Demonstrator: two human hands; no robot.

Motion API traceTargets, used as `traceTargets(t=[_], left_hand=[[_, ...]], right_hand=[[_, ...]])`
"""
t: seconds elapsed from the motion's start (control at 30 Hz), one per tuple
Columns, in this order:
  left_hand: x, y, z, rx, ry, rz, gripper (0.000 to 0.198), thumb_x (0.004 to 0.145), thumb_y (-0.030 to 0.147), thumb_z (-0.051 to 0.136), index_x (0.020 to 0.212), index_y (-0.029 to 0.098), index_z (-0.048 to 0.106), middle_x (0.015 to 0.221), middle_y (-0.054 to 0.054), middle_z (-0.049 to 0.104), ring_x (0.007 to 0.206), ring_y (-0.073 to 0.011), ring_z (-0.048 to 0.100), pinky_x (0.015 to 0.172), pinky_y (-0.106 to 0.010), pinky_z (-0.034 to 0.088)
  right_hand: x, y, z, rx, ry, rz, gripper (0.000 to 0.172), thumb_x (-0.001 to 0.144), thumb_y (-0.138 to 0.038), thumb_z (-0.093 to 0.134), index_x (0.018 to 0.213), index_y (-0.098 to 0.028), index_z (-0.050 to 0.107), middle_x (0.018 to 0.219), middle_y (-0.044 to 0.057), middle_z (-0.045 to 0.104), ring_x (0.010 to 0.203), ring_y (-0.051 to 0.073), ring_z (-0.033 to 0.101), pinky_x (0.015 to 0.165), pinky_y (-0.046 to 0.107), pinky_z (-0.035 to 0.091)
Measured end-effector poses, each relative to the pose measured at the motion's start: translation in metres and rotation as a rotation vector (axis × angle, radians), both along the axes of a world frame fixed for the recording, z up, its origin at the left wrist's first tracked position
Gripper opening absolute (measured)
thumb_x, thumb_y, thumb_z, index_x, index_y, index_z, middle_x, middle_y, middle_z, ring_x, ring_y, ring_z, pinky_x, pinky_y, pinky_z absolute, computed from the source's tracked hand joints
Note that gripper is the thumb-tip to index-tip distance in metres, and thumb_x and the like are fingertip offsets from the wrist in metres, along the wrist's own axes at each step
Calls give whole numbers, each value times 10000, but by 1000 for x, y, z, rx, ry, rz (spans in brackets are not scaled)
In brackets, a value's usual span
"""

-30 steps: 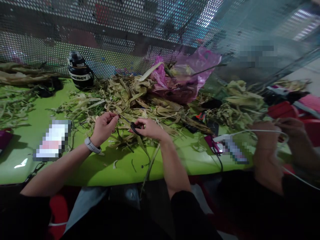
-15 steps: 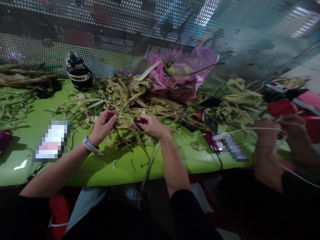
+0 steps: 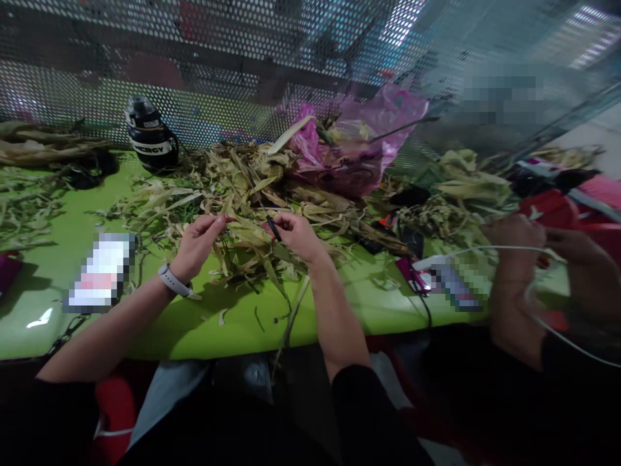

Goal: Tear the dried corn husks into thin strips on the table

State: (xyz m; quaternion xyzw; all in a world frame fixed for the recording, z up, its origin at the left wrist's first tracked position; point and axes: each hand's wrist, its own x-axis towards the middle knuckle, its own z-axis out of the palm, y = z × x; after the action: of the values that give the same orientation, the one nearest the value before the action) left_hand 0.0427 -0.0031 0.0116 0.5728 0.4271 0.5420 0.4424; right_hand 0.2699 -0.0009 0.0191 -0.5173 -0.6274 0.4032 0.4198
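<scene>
Dry leaves and husks lie in a loose heap on the green table. At the heap's left side my left hand, with a pale watch strap on the wrist, is closed in a pinch. Whatever is between its thumb and finger is too small to make out. My right hand is closed on a slim black-handled tool, possibly scissors. The tool's thin end points up and away over the leaves. Both hands are a short gap apart.
Behind the heap stand a black bottle and a pink plastic bag, against a perforated metal panel. A phone lies at left, another phone at right. Another person's hands work at the right, by a white cable.
My right hand has turned the black-handled tool more upright and moved slightly up. The left hand has shifted a little left. The neighbour's hands have moved slightly.
</scene>
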Motion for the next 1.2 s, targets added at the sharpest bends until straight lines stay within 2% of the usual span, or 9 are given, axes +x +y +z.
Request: traceTargets(t=[0.13, 0.27, 0.37, 0.57, 0.7, 0.8, 0.9, 1.03, 1.2], left_hand=[[-2, 4, 1, 73, -55, 140, 337, 837, 501, 654, 774, 181, 738, 654, -5, 605, 651, -113, 538, 580, -235, 414], [0, 5, -2, 74, -155, 149, 325, 822, 508, 678, 854, 186, 699, 622, 25, 555, 517, -71, 473, 475, -210, 375], [1, 5, -4, 88, -181, 151, 338, 805, 511, 702, 849, 194, 592, 559, 66, 484, 408, -47, 396, 393, -199, 325], [1, 8, -13, 314, -101, 180, 353, 860, 494, 649, 875, 225, 421, 672, 27, 633, 550, -110, 630, 484, -217, 455], [2, 6, -19, 422, 11, 255, 284, 885, 425, 638, 915, 229, 434, 710, 23, 662, 586, -107, 643, 529, -224, 476], [3, 0, -14, 380, 52, 259, 281, 886, 431, 629, 918, 231, 434, 711, 19, 669, 592, -112, 644, 547, -238, 485], [4, -2, -6, 253, 13, 237, 362, 852, 535, 627, 891, 230, 436, 767, -8, 673, 649, -126, 658, 528, -238, 470], [2, 6, -4, 101, -94, 227, 448, 790, 626, 643, 914, 228, 480, 719, 16, 614, 588, -119, 630, 451, -223, 404], [-2, 15, -11, -20, -120, 175, 464, 757, 552, 714, 1028, 231, 520, 728, 21, 625, 578, -127, 636, 464, -230, 423]], right_hand=[[-6, -5, 5, -78, 40, 73, 433, 647, -544, 763, 680, -169, 548, 603, -29, 560, 566, 88, 448, 552, 230, 338], [-19, -11, 10, -151, 112, 125, 428, 631, -524, 787, 687, -169, 555, 614, -21, 586, 552, 87, 468, 553, 234, 377], [-28, -15, 10, -204, 213, 170, 437, 621, -515, 803, 737, -170, 561, 639, -8, 618, 545, 99, 509, 565, 251, 437], [-46, -23, 4, -291, 428, 167, 510, 608, -502, 821, 864, -214, 486, 773, -8, 683, 549, 117, 618, 583, 283, 532], [-64, -29, -6, -337, 494, 98, 607, 498, -387, 888, 877, -226, 442, 778, -33, 671, 675, 133, 681, 703, 298, 575], [-73, -33, -14, -336, 486, 120, 617, 500, -345, 879, 887, -239, 410, 798, -53, 639, 684, 129, 679, 682, 304, 593], [-73, -31, -16, -276, 487, 119, 623, 522, -387, 855, 885, -253, 367, 787, -71, 580, 621, 117, 647, 608, 311, 597], [-61, -22, -11, -96, 439, -16, 620, 566, -446, 816, 920, -256, 343, 849, -53, 548, 664, 117, 647, 645, 310, 593], [-44, -11, -3, 53, 396, -161, 623, 591, -462, 801, 937, -261, 323, 905, -32, 523, 763, 126, 656, 718, 307, 590]])
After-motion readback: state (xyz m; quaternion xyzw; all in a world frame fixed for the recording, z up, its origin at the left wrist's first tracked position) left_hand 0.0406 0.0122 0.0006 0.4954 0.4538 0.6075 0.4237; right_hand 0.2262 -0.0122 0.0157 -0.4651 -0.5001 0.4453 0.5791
